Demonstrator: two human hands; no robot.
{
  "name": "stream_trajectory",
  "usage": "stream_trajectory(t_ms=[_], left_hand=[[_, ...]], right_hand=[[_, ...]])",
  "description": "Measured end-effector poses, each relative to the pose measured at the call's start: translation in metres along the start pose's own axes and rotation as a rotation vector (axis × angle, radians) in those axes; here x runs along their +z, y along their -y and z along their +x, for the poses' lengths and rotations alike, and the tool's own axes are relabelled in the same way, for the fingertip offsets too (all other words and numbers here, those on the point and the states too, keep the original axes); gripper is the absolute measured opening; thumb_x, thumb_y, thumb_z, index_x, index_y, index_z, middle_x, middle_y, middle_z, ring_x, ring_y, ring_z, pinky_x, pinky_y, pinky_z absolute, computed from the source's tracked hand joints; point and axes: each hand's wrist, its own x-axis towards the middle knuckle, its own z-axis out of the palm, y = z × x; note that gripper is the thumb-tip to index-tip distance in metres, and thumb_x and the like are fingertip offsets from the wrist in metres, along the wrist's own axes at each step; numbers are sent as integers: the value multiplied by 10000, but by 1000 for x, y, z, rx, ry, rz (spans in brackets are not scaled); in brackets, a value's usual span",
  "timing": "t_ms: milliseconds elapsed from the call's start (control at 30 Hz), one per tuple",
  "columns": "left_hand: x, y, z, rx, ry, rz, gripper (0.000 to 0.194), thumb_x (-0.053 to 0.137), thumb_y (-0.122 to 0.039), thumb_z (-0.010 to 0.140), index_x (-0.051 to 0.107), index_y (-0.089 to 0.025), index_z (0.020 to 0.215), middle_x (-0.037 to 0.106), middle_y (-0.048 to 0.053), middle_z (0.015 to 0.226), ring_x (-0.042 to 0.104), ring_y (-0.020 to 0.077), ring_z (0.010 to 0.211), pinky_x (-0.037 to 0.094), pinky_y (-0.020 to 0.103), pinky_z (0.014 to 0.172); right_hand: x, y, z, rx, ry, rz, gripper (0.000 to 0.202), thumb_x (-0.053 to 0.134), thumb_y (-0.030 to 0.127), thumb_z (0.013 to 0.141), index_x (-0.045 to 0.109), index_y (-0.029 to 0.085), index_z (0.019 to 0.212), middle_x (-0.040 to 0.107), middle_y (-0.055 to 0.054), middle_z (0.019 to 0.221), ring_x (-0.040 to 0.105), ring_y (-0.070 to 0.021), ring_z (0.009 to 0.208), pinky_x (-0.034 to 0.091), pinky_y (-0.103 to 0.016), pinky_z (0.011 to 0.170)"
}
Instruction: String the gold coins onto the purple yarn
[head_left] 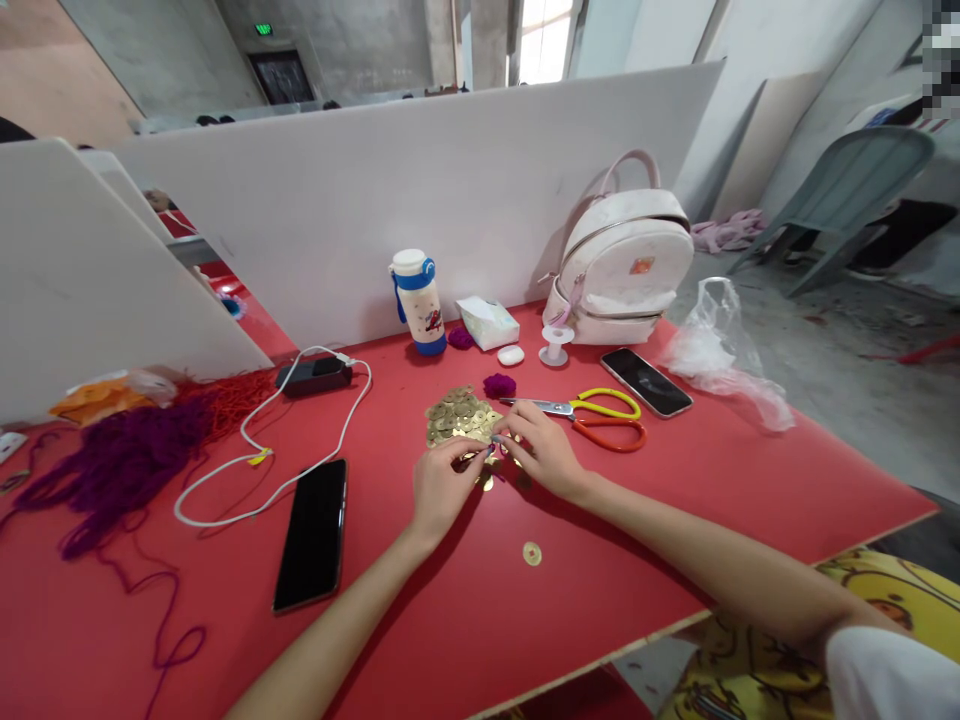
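Note:
Both my hands meet at the near edge of a pile of gold coins [459, 415] on the red table [420, 640]. My left hand [444, 487] is closed, thumb and forefinger pinching something small and dark, perhaps purple yarn. Opposite it, my right hand [541, 450] pinches at the same spot, its fingertips almost touching the left ones; what it holds is too small to make out. A single gold coin with a square hole [532, 553] lies apart, nearer to me. Beyond my right hand are scissors [600, 407] with yellow and orange handles and a small purple yarn ball [499, 385].
Purple yarn [142, 455] and a black phone [311, 535] with a white cable [217, 520] lie left. A bottle [420, 305], tissue pack [489, 323], spool [556, 346], backpack [626, 265], second phone [646, 382] and plastic bag [720, 350] stand or lie farther back.

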Motion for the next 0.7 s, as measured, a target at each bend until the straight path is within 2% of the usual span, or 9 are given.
stream_trajectory(t_ms=[133, 400, 533, 600, 700], left_hand=[[1, 1, 1, -30, -1, -67, 144, 629, -265, 822, 764, -218, 807, 761, 44, 868, 686, 200, 795, 488, 278, 702], [0, 0, 2, -89, -8, -197, 149, 652, -277, 788, 763, -180, 770, 753, 63, 802, 668, 186, 686, 481, 255, 597], [-1, -3, 2, -90, -41, -277, 139, 662, -270, 776, 751, -164, 757, 748, 66, 816, 666, 180, 712, 485, 248, 611], [-2, -3, 3, -59, -65, -297, 119, 661, -245, 770, 748, -166, 751, 748, 68, 831, 673, 188, 757, 492, 250, 637], [-3, -2, 4, -2, -76, -319, 104, 656, -217, 765, 748, -171, 744, 746, 67, 824, 677, 189, 764, 499, 254, 649]], right_hand=[[0, 0, 1, 2, -22, 7, 125, 486, 215, 937, 608, 209, 907, 567, -67, 893, 536, -218, 846, 443, -338, 737], [1, 0, 0, -7, -60, 54, 110, 511, 212, 920, 614, 207, 879, 565, -63, 858, 533, -213, 825, 429, -328, 713], [-1, 1, 1, -32, -85, 208, 163, 504, 245, 938, 601, 201, 814, 537, -43, 803, 514, -193, 777, 418, -321, 697], [-2, 1, 3, -2, -92, 298, 207, 482, 257, 954, 591, 200, 787, 522, -33, 788, 509, -182, 758, 415, -318, 694], [-3, 0, 6, 76, -74, 386, 163, 516, 262, 940, 626, 203, 836, 529, -29, 814, 511, -174, 754, 415, -307, 677]])
